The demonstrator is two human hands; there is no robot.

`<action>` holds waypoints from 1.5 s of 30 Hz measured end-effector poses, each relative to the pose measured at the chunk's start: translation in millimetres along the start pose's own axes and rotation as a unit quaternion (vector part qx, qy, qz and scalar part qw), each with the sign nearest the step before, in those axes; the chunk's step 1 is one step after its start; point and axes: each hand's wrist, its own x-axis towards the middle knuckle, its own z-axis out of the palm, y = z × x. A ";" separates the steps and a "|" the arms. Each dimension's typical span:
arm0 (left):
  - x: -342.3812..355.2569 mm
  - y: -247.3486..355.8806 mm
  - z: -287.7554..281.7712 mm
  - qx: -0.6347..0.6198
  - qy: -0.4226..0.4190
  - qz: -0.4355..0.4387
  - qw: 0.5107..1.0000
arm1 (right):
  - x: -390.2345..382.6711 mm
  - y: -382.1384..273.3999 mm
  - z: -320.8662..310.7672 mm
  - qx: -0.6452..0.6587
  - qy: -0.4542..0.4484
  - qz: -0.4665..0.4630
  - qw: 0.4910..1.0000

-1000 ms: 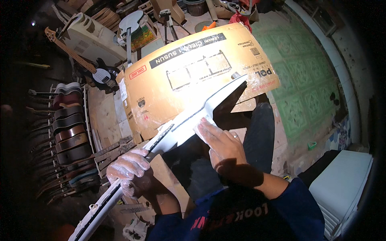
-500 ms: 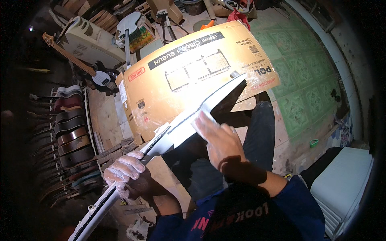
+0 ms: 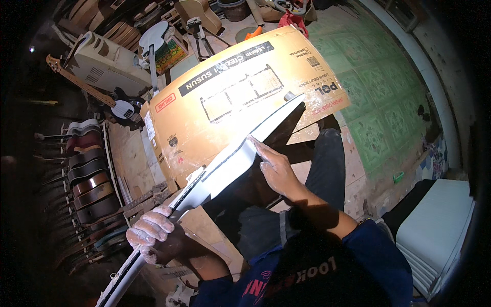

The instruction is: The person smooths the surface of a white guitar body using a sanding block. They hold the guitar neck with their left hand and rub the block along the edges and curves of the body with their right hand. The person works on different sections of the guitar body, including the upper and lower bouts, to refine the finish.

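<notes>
A white electric guitar body (image 3: pixel 232 163) with its neck runs diagonally from the lower left to the upper right, held on edge in front of me. My left hand (image 3: pixel 151 233), dusted white, grips the neck near the body. My right hand (image 3: pixel 273 166) lies flat with its fingers pressed against the body's edge near the middle; I cannot tell if anything is under the fingers. The pointed horn of the body (image 3: pixel 291 105) reaches over a large flattened cardboard box (image 3: pixel 220 97).
A row of guitar bodies (image 3: pixel 87 174) stands in a rack at the left. A black bass (image 3: pixel 115 105), a white guitar (image 3: pixel 153 41) and an amplifier (image 3: pixel 107 64) sit behind the cardboard. Green patterned floor tiles (image 3: pixel 388 107) lie at the right, with a white stack (image 3: pixel 437 225) at the lower right.
My right hand has slid along the body's edge, up and then back. The guitar has tipped slightly; my left hand keeps its grip on the neck.
</notes>
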 end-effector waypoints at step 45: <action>43.3 -9.7 -16.3 0.006 0.061 -0.061 0.996 | 51.1 148.8 -79.2 -0.268 0.078 -0.021 0.960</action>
